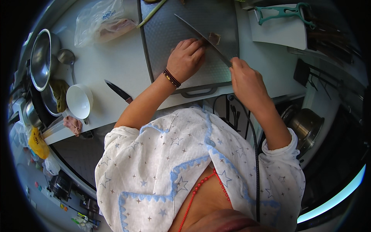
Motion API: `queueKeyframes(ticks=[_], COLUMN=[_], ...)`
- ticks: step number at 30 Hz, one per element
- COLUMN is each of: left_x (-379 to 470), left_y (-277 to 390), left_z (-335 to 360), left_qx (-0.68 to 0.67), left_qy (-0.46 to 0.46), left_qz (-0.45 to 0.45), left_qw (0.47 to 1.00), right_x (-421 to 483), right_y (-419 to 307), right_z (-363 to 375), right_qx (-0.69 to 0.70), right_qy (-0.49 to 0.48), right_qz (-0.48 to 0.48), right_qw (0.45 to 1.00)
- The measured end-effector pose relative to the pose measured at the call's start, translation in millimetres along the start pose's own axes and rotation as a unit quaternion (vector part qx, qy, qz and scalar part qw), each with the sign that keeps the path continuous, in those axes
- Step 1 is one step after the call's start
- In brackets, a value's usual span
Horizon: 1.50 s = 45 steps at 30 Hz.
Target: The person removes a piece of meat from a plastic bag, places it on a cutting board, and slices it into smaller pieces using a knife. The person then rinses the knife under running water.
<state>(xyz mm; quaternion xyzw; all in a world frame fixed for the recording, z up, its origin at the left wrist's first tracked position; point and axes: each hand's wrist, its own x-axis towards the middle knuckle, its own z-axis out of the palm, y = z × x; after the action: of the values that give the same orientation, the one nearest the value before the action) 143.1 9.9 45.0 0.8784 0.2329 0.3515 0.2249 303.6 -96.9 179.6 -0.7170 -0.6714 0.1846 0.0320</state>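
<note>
The handle of a kitchen knife (191, 28) is in my right hand (248, 81), above the right side of a grey textured cutting board (161, 29). Its long blade slants up and to the left, just past the fingertips of my left hand (185, 58). Those fingers are curled down over a brownish piece of food, mostly hidden beneath them. On the far side of the blade a small brown cut piece (214, 38) lies on the board. A green stalk (151, 13) crosses the board's upper left edge.
Left of the board are a plastic bag (100, 26) with pale meat, a small dark-bladed knife (117, 90), a white bowl (78, 101), a ladle (66, 56) and a metal basin (41, 59). A green peeler (282, 14) rests on a white knife holder (278, 34) at right.
</note>
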Motion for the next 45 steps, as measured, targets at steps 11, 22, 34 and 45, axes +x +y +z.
queueKeyframes(ticks=[11, 22, 34, 45], left_x=[0, -2, -4, -2], left_y=[2, 2, -1, 1], left_z=[-1, 3, 5, 2], left_qx=[-0.014, -0.008, -0.005, -0.010], left_qy=[0.010, 0.025, 0.012, 0.005], left_qz=[0.002, -0.004, -0.006, -0.009], left_qw=[1.000, 1.000, 1.000, 1.000], right_x=[34, 21, -2, 18], right_y=[5, 11, -9, -2], right_z=[48, 30, -9, 11], right_qx=[0.026, 0.060, 0.011, 0.066], right_qy=[0.042, 0.069, -0.013, -0.032], right_qz=[-0.014, 0.000, 0.033, 0.038], right_qw=[0.999, 0.996, 0.999, 0.997])
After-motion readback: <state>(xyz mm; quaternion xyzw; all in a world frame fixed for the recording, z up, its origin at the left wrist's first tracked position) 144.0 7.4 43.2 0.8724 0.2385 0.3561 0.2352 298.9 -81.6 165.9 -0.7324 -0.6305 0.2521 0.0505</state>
